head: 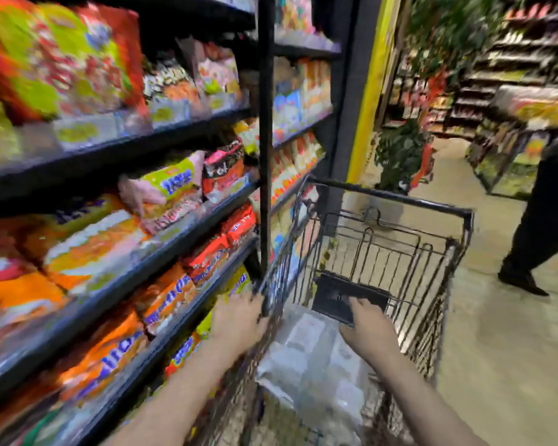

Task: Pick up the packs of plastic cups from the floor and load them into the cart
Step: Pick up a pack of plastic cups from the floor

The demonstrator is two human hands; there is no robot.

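A black wire shopping cart (pixel 461 217) stands in the aisle right in front of me. A clear plastic pack of cups (pixel 306 358) lies inside its basket, blurred and pale. My left hand (pixel 239 320) grips the cart's left rim near the corner. My right hand (pixel 368 333) is closed on the black child-seat flap (pixel 335 294) at the cart's near end, just above the pack. The frame is motion-blurred, so the finger details are soft.
Dark shelves (pixel 161 239) full of bright snack packets run close along the left of the cart. Another person (pixel 541 217) in dark trousers and shoes stands on the right of the beige floor. More shelving and green plants fill the far aisle.
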